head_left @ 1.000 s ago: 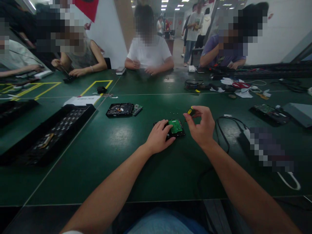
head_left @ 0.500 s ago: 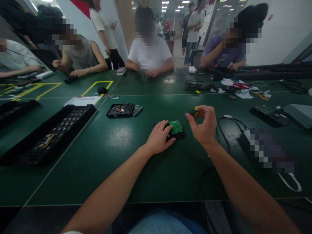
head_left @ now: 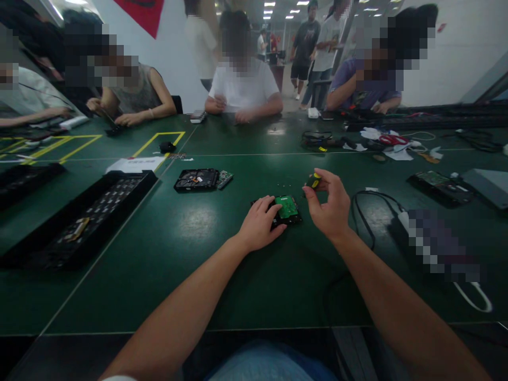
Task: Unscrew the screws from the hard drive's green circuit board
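Resting over the left part of a black hard drive (head_left: 294, 217), my left hand (head_left: 260, 223) grips it against the table. Its fingers lie across the top, and the thumb is by the near edge. A green circuit board (head_left: 287, 206) shows on the drive's upper face, partly under a fingertip. Just right of the drive, my right hand (head_left: 330, 203) is raised and pinches a screwdriver (head_left: 315, 181) by its black and yellow handle. The screwdriver's tip is too small to make out. Several tiny screws (head_left: 283, 185) lie behind the drive.
Left are another opened drive (head_left: 196, 180), a loose circuit board (head_left: 225, 179) and a long black tray (head_left: 79, 227). On the right lie a black cable (head_left: 369, 211), a blurred-out device (head_left: 440, 243) and another drive (head_left: 440, 187). Several people sit across the green table (head_left: 222, 296).
My right hand has shifted slightly, and the screwdriver handle has turned in its fingers, showing more yellow. My left hand and the hard drive stay put. People in the background have moved.
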### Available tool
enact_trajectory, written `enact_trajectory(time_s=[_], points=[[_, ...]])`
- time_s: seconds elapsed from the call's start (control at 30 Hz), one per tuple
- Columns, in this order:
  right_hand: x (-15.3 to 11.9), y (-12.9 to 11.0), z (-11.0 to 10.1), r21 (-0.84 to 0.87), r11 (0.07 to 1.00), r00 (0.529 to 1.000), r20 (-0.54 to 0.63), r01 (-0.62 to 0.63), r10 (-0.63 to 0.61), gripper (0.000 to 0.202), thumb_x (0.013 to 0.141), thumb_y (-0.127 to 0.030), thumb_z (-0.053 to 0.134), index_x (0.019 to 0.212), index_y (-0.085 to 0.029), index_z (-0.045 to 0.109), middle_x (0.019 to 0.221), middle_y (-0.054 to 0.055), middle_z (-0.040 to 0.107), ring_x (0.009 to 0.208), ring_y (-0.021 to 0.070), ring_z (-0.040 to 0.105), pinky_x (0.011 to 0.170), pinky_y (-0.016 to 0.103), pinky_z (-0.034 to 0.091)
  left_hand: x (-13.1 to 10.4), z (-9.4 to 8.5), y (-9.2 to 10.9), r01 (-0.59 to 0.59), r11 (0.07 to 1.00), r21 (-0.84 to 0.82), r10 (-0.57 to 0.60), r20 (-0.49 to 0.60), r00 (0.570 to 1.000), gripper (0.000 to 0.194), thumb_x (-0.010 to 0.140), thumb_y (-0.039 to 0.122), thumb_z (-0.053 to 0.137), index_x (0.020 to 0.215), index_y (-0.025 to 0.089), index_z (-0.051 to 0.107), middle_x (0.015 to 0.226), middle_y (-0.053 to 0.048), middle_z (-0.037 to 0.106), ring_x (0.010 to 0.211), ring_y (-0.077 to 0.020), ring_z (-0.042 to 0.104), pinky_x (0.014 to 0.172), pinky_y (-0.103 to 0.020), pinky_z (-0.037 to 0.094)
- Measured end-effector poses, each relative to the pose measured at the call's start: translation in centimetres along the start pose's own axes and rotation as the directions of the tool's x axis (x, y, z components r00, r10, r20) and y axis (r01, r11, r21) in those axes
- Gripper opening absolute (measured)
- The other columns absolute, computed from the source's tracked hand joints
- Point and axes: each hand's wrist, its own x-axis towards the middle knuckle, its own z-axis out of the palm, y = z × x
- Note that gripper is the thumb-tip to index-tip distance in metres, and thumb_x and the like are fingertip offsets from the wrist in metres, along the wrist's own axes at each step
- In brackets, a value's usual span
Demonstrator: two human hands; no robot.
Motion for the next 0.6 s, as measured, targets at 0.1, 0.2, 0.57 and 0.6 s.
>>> enact_trajectory(time_s=[0.1, 0.2, 0.57, 0.6], points=[[-0.24, -0.03, 0.21, 0.058, 0.998, 1.000, 0.024, -0.012, 0.011, 0.047, 0.102, -0.029, 0.061, 0.147, -0.033, 0.048, 0.129, 0.009, 0.067, 0.100, 0.0253, 0.072, 0.087, 0.048, 0.064, 0.01, 0.05, -0.01, -0.002, 1.000, 0.012, 0.002, 0.002, 1.000, 0.057, 0.096, 0.046, 0.069, 0.144, 0.017, 0.057, 0.159, -0.020, 0.049, 0.153, -0.0384, 0.042, 0.128, -0.059, 0.037], [-0.16, -0.29, 0.12, 0.026, 1.000, 1.000, 0.013, 0.017, -0.018, 0.045, 0.100, -0.031, 0.067, 0.142, -0.032, 0.053, 0.126, 0.009, 0.066, 0.104, 0.0260, 0.070, 0.086, 0.047, 0.064, 0.03, 0.07, -0.03, -0.006, 1.000, 0.017, 0.006, 0.003, 1.000, 0.059, 0.096, 0.046, 0.069, 0.144, 0.015, 0.057, 0.158, -0.021, 0.049, 0.154, -0.0387, 0.041, 0.128, -0.058, 0.036], [-0.47, -0.11, 0.43, 0.092, 0.995, 0.999, 0.047, -0.031, 0.027, 0.048, 0.103, -0.031, 0.060, 0.149, -0.032, 0.047, 0.132, 0.010, 0.065, 0.101, 0.0242, 0.070, 0.087, 0.046, 0.064, 0.03, 0.21, -0.16, -0.004, 1.000, 0.020, 0.004, 0.003, 1.000, 0.058, 0.096, 0.046, 0.069, 0.144, 0.015, 0.057, 0.159, -0.020, 0.049, 0.154, -0.0388, 0.041, 0.128, -0.058, 0.036], [-0.41, -0.23, 0.38, 0.074, 0.997, 0.999, 0.041, -0.018, 0.015, 0.047, 0.102, -0.032, 0.063, 0.147, -0.031, 0.049, 0.130, 0.010, 0.065, 0.101, 0.0244, 0.070, 0.086, 0.046, 0.064, 0.03, 0.24, -0.19, -0.007, 1.000, 0.020, 0.007, 0.001, 1.000, 0.059, 0.096, 0.046, 0.069, 0.144, 0.014, 0.058, 0.159, -0.021, 0.049, 0.153, -0.0391, 0.041, 0.128, -0.058, 0.036]])
